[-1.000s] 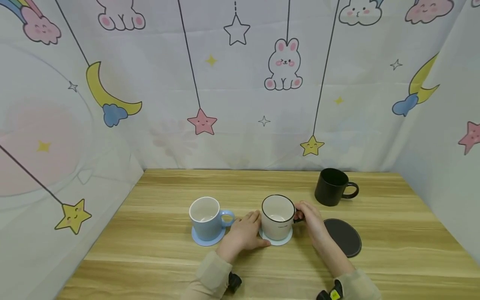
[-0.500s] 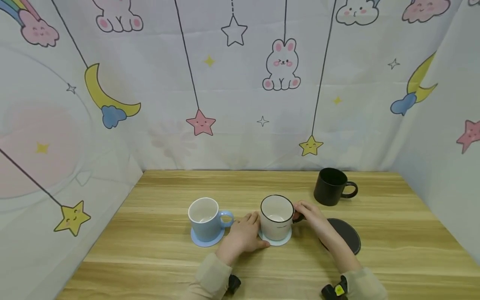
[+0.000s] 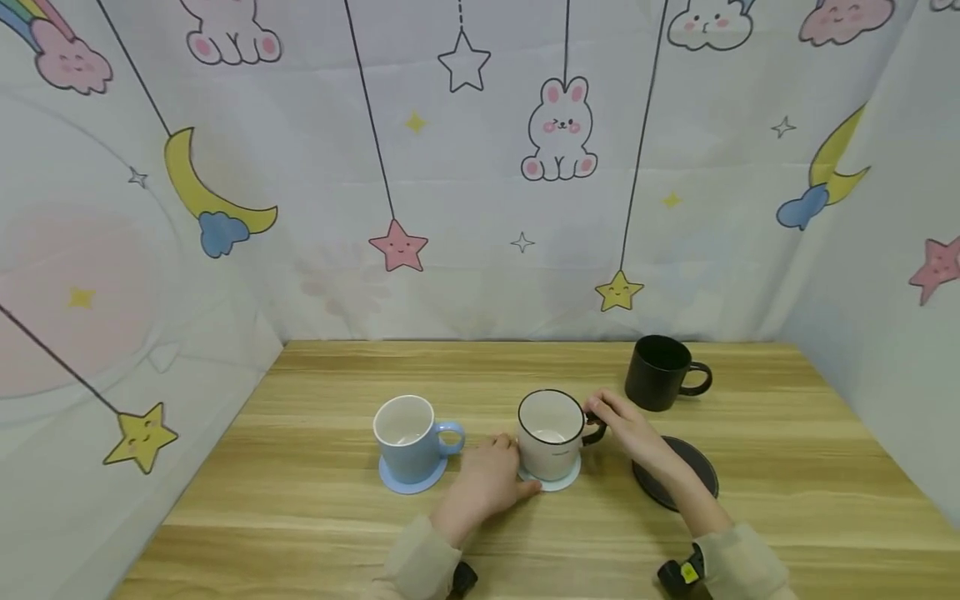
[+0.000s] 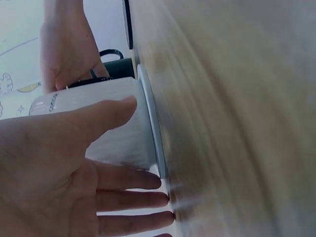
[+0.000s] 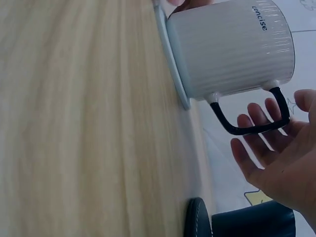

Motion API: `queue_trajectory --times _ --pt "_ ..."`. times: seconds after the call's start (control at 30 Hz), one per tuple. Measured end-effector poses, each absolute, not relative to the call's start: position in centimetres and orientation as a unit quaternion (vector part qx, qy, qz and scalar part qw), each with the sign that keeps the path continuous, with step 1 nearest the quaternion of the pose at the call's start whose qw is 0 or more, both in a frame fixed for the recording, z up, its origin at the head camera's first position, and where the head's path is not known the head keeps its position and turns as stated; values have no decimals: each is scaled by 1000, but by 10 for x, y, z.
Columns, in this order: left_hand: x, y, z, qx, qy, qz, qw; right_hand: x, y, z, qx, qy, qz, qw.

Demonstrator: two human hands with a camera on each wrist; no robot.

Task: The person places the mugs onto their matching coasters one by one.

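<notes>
A white mug with a black rim and black handle stands upright on a pale round coaster in the middle of the table. Small lettering on its side reads "concise" in the right wrist view. My left hand rests along the mug's left side with straight fingers; its thumb lies near the coaster's front edge. My right hand is at the handle. In the right wrist view its relaxed fingers lie behind the handle, with the thumb apart and no grip around it.
To the left, a light blue mug stands on a blue coaster, its handle close to my left hand. A black mug stands at the back right. A black round coaster lies partly beneath my right forearm.
My right hand has loosened from the white mug's handle and shifted slightly right, so more of the handle shows. The left hand and the mugs stay in place; the head view has drifted slightly.
</notes>
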State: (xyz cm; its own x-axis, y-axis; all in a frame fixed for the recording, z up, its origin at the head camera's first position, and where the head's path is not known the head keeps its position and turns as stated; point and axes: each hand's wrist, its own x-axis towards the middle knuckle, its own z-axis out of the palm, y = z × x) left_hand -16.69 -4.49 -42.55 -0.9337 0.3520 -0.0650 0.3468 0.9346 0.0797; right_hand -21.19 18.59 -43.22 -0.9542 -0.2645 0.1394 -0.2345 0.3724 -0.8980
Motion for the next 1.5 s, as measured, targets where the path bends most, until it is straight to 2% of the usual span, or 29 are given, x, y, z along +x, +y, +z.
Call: queue_trajectory --times 0.3,0.57,0.83,1.3,1.5 --pt "-151 -44 -422 164 984 68 -30 -207 193 -431 -169 872 -458 -34" --pt "-143 -40 -425 171 980 74 -66 -200 205 -431 -183 886 -421 -66" --pt "-133 -36 -423 182 979 54 -72 -195 217 -434 -196 897 -382 -100" --pt "-125 -24 -417 219 972 53 -62 -188 242 -440 -201 914 -337 -107" --pt "-122 -16 -418 247 963 56 -96 -184 253 -439 -196 920 -322 -108"
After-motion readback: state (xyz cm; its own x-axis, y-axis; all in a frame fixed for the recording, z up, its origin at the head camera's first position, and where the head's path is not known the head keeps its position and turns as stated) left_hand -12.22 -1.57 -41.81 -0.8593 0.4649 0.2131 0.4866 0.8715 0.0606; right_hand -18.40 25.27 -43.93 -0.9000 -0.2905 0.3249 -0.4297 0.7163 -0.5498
